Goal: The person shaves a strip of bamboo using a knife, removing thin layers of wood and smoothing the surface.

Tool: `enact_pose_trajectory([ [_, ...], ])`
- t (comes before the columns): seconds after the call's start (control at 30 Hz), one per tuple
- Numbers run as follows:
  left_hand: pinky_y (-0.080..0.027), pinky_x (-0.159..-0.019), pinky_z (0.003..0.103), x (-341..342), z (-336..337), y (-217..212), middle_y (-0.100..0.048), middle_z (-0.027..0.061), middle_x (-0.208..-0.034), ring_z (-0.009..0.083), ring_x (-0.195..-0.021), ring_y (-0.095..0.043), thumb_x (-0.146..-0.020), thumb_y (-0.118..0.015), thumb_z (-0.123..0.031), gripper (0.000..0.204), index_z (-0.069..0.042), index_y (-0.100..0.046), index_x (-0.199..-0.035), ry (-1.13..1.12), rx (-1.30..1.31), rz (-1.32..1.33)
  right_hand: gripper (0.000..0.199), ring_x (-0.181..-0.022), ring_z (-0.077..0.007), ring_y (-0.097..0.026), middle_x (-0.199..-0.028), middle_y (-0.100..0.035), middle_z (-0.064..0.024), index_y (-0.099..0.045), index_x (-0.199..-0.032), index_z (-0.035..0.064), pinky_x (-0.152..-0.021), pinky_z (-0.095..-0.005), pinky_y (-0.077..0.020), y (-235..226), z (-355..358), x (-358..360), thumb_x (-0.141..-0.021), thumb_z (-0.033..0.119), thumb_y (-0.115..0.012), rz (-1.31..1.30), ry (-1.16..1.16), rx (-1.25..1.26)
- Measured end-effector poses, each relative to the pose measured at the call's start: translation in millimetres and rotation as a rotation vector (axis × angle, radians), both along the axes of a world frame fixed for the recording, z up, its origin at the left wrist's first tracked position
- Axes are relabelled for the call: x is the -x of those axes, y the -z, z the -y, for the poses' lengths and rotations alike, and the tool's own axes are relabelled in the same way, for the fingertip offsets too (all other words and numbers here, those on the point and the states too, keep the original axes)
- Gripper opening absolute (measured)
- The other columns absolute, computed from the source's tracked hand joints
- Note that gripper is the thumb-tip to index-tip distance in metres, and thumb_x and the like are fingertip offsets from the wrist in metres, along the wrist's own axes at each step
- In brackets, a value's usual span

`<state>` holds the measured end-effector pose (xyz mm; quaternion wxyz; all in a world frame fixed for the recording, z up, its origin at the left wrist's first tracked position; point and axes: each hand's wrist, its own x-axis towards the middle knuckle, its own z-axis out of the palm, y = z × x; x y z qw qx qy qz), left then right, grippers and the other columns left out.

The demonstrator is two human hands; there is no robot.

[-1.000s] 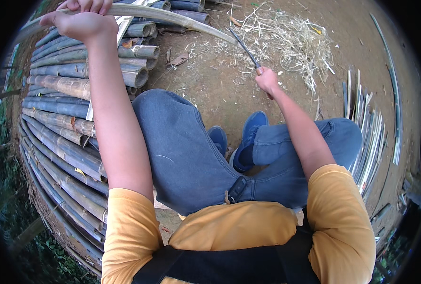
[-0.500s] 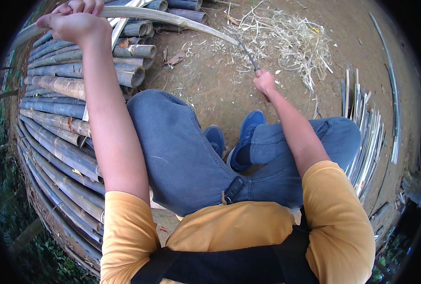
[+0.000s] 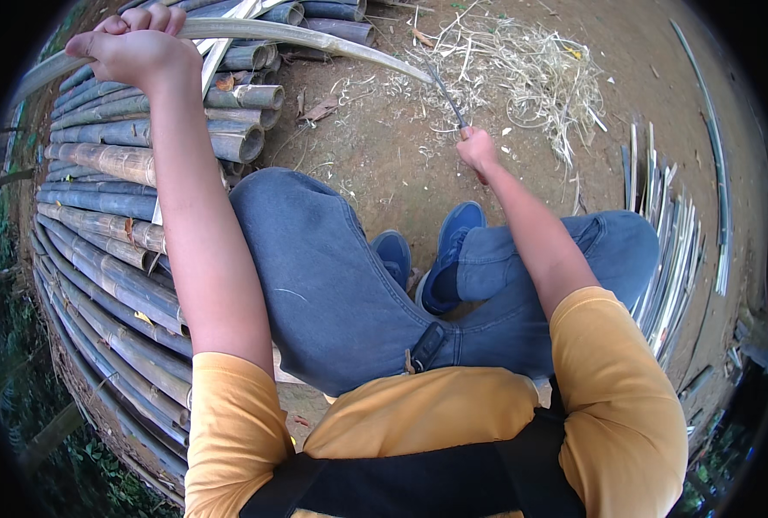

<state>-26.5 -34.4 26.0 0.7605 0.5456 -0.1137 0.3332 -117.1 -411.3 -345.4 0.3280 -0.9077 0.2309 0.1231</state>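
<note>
A long pale bamboo strip [image 3: 315, 40] runs from the upper left toward the middle of the view. My left hand [image 3: 133, 47] is wrapped round it at the far left, above the bamboo pile. In my right hand [image 3: 479, 151] is a knife [image 3: 451, 102] with a wooden handle and a narrow dark blade. The blade points away from me, and its tip lies at the right end of the strip. Whether the edge bites into the strip is too small to tell.
Stacked bamboo poles [image 3: 107, 155] fill the left side. A heap of thin pale shavings [image 3: 548, 78] lies on the dirt ground ahead. Several slender strips [image 3: 669, 250] are bundled by my right knee, with a long green pole [image 3: 707, 129] beyond. My blue shoes [image 3: 457, 229] are below.
My right hand has shifted slightly left and away from me with the knife. My left hand and the strip have barely moved.
</note>
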Motion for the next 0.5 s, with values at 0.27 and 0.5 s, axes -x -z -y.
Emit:
enact_pose_trajectory([
  [0.27, -0.018, -0.044, 0.028, 4, -1, 0, -0.026, -0.0018, -0.058, 0.0121, -0.047, -0.019, -0.103, -0.023, -0.063, 0.054, -0.015, -0.032, -0.079, -0.065, 0.053, 0.025, 0.031, -0.107, -0.0416, -0.065, -0.110, -0.068, -0.0260, -0.069, -0.108, 0.0038, -0.093, -0.0471, -0.0500, -30, -32, 5, -0.090, 0.026, -0.058, 0.020, -0.032, -0.054],
  [0.5, -0.017, -0.041, 0.027, 10, 18, -8, -0.025, -0.0049, -0.059, 0.0090, -0.045, -0.021, -0.106, -0.037, -0.054, 0.047, -0.016, -0.035, -0.078, 0.119, 0.359, 0.088, 0.027, -0.105, -0.0413, -0.066, -0.108, -0.069, -0.0235, -0.069, -0.105, 0.0054, -0.092, -0.0471, -0.0507, 14, 0, -3, -0.088, 0.024, -0.060, -0.033, 0.052, 0.039],
])
